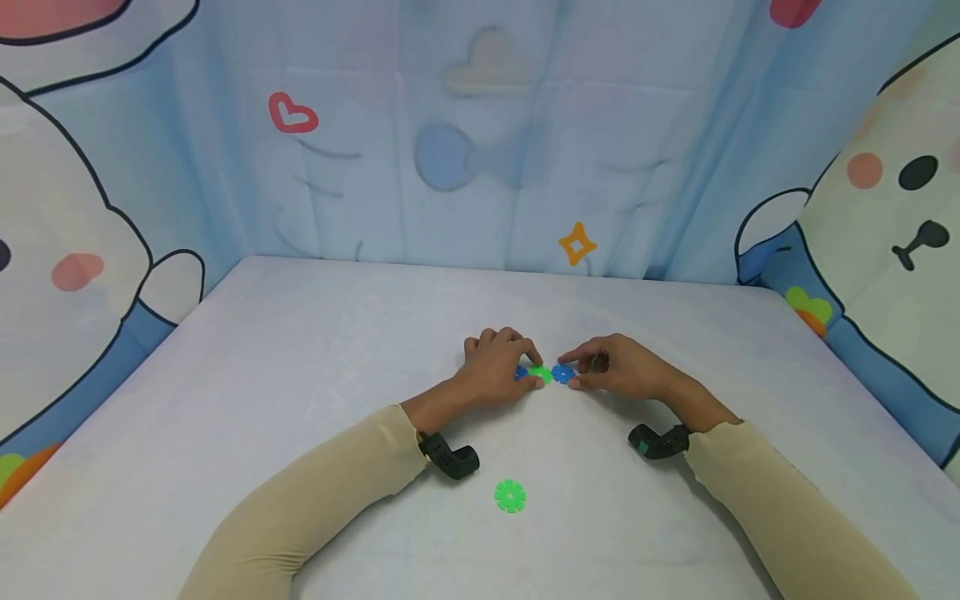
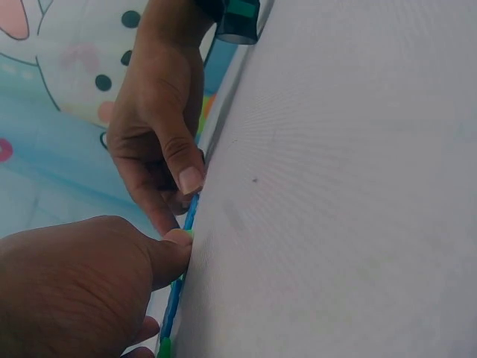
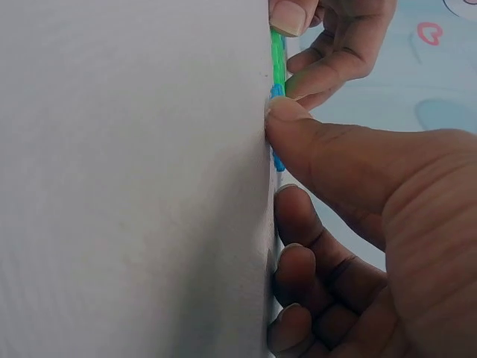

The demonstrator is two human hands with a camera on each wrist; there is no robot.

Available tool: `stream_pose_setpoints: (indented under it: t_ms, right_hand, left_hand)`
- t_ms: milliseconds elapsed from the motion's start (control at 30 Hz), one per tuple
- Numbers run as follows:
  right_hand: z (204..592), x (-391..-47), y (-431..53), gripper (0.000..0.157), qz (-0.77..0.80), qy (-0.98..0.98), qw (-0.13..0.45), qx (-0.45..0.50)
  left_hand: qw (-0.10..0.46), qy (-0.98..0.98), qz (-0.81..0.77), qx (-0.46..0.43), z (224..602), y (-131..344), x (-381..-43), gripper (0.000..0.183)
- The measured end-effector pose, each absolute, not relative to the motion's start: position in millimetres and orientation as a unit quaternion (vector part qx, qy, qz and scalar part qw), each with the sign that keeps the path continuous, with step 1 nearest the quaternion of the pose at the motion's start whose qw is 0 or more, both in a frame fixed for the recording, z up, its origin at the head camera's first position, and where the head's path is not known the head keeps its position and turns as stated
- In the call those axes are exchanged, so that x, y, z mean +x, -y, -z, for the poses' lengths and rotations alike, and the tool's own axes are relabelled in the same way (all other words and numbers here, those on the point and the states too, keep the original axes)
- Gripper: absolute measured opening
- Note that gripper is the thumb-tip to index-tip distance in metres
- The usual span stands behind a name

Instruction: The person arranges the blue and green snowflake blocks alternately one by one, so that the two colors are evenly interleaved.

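My left hand (image 1: pixel 495 372) pinches a green notched plastic disc (image 1: pixel 540 375) between thumb and fingers. Close beside it, my right hand (image 1: pixel 633 368) pinches a blue notched disc (image 1: pixel 562 373) at its edges. The blue and green rims meet or nearly meet; whether they interlock cannot be told. Another blue disc (image 1: pixel 521 372) shows partly under the left hand, on the green one's left side. In the left wrist view, a further green piece (image 2: pixel 164 347) continues the row below that blue one. The discs lie flat at table level, partly covered by fingers.
A loose green notched disc (image 1: pixel 510 496) lies on the white-covered table (image 1: pixel 360 333), nearer to me than the hands. Behind the table hangs a light blue printed curtain (image 1: pixel 360 183). Dark wrist devices (image 1: pixel 450 457) sit at both sleeve cuffs.
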State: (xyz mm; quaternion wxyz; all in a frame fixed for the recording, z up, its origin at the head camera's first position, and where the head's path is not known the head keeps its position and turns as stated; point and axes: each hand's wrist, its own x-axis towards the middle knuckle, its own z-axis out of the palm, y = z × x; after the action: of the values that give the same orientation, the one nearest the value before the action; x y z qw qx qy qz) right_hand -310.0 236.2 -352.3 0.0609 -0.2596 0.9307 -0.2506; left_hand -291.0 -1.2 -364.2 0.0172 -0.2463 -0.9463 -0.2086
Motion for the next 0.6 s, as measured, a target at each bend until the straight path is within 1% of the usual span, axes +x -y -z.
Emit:
stream_pose_setpoints:
  t_ms: [233, 600]
  right_hand:
    - [352.9, -310.7, -235.3, 0.031, 0.254, -0.931, 0.053, -0.258]
    - [355.0, -310.3, -234.2, 0.03, 0.251, -0.931, 0.055, -0.259]
  left_hand:
    - [0.021, 0.947, 0.204, -0.245, 364.2, 0.5, -291.8, 0.029]
    - [0.018, 0.947, 0.209, -0.243, 364.4, 1.0, -290.9, 0.028]
